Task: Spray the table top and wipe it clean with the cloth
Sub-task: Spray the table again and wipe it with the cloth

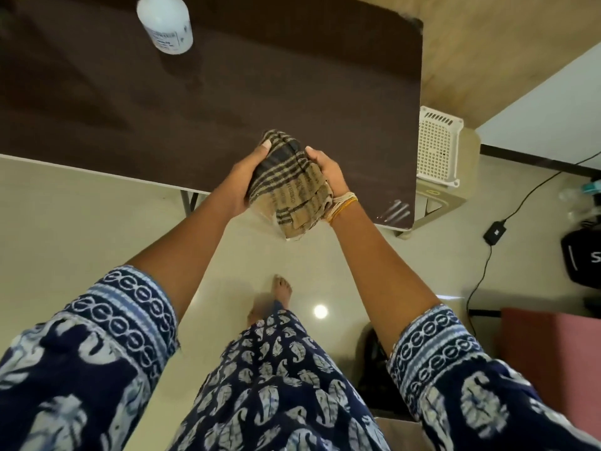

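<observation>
Fingers: the left hand is curling its fingers round the far left side of the cloth, and the right hand is gripping the right side with its thumb lying over the top; both are holding the bundle between them.
Cloth: a striped brown and tan cloth, bunched into a thick wad, is being held in the air just over the near edge of the worktop, its loose end hanging down past that edge toward the floor.
Why held so: the two hands are probably gathering the cloth into a firm pad (a folded wad wipes more evenly than a loose rag).
Bottle: a white bottle is standing near the far edge of the worktop, well apart from the hands, likely parked out of the wiping path; I cannot tell what kind of top it has.
Surface: faint pale streaks are showing across the dark top, perhaps spray or glare.
Edges and room: the right edge and near right corner are lying close to the hands; open worktop is stretching left and toward the far edge, with only the bottle to steer round.
Beside the right edge: a white vented box is sitting lower down.
</observation>
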`<state>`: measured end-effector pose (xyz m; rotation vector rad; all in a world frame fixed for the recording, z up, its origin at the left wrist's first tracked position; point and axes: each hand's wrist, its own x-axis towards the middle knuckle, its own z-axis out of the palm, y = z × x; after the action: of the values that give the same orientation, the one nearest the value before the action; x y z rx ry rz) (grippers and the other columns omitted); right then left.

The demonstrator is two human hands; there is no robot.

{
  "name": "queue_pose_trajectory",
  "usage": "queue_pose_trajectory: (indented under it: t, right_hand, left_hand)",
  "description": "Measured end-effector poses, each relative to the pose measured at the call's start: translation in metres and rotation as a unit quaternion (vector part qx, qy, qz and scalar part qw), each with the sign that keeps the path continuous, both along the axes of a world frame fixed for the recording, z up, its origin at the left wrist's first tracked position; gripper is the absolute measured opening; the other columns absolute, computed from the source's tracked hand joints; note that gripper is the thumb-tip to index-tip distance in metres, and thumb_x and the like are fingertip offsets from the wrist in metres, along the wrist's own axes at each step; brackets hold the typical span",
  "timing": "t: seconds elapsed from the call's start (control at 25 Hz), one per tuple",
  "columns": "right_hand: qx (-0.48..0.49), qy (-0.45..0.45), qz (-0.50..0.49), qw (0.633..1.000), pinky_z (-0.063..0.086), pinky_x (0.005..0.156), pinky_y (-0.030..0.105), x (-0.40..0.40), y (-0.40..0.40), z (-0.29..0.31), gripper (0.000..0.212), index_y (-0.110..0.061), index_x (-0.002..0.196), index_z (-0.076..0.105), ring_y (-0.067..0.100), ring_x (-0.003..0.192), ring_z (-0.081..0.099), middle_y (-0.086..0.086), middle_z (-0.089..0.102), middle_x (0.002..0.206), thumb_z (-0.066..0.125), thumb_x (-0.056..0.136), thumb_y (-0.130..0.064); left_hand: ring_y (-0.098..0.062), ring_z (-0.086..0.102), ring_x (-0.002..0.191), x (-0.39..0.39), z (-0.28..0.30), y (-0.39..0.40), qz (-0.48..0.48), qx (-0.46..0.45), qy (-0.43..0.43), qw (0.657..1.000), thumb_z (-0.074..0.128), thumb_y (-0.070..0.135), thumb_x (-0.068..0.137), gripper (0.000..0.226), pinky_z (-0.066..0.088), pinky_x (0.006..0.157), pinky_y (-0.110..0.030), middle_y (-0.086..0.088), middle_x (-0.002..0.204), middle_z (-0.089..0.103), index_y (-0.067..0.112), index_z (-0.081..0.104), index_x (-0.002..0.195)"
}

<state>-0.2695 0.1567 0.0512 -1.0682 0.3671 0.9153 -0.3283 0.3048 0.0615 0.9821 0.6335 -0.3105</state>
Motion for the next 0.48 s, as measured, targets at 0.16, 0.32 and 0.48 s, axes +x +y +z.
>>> queue_pose_trajectory:
  t: [0.16, 0.32, 0.48]
  right_hand:
    - [0.032, -0.003, 0.042, 0.999, 0.051, 0.095, 0.044, 0.028, 0.011, 0.017, 0.033, 0.001, 0.107, 0.063, 0.033, 0.097, 0.064, 0.021, 0.066, 0.107, 0.054, 0.092, -0.027]
    - [-0.077, 0.003, 0.083, 0.994, 0.050, 0.080, 0.038, 0.055, 0.041, 0.034, 0.007, -0.006, 0.079, 0.054, 0.030, 0.081, 0.058, 0.013, 0.062, 0.081, 0.050, 0.078, -0.010]
    - [-0.138, 0.006, 0.099, 0.985, 0.046, 0.072, 0.034, 0.076, 0.079, 0.038, 0.040, -0.011, 0.050, 0.056, 0.026, 0.066, 0.057, 0.008, 0.061, 0.063, 0.042, 0.088, -0.011]
  left_hand:
    - [-0.027, 0.069, 0.103, 0.015, 0.008, 0.008, -0.017, -0.150, 0.027, 0.988, 0.064, 0.045, 0.086, 0.053, 0.055, 0.089, -0.042, -0.013, 0.118, 0.068, 0.012, 0.060, 0.127]
    - [-0.030, 0.072, 0.094, 0.035, 0.006, 0.021, 0.114, -0.165, 0.055, 0.978, 0.052, 0.022, 0.094, 0.034, 0.059, 0.077, -0.042, -0.017, 0.111, 0.071, 0.005, 0.060, 0.123]
    - [-0.035, 0.072, 0.090, 0.047, 0.005, 0.062, 0.201, -0.168, 0.059, 0.963, 0.044, 0.017, 0.095, 0.028, 0.056, 0.077, -0.046, -0.019, 0.094, 0.075, 0.006, 0.060, 0.115]
